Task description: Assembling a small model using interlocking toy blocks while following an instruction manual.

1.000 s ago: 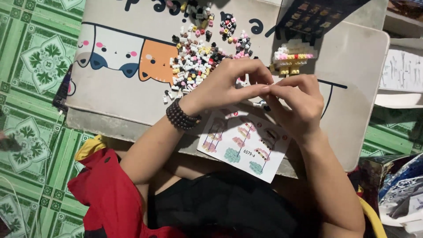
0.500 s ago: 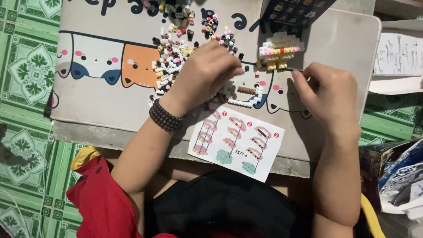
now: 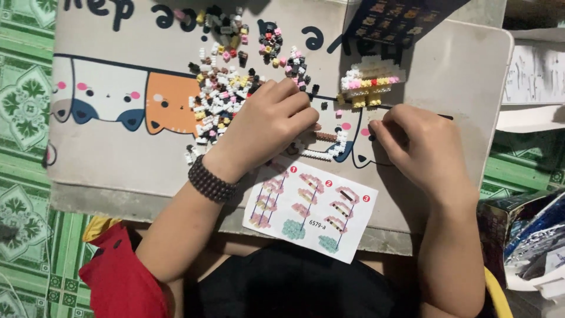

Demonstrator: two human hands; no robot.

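Green patterned flooring surrounds a tabletop [image 3: 118,176] with cartoon cats; the hands are now parted.

Since a second ago, the left hand [image 3: 265,132] has been moved onto the loose bricks [image 3: 220,100], fingers curled, hold unclear. The right hand [image 3: 421,147], fingers closed, contents hidden, is kept just below the small brick model [image 3: 371,82]. An instruction sheet [image 3: 312,209] lies beneath both.

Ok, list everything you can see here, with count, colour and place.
small building bricks: many, mixed white, black, pink, yellow; loose pile, top centre of board
part-built brick model: one, white, pink, yellow; right of pile
instruction sheet: one, white with pink and teal drawings; board's near edge
lap board: one, beige with cartoon cats; over green tiled floor
bead bracelet: one, dark; left wrist
left hand: on the pile's edge
right hand: on board, below model
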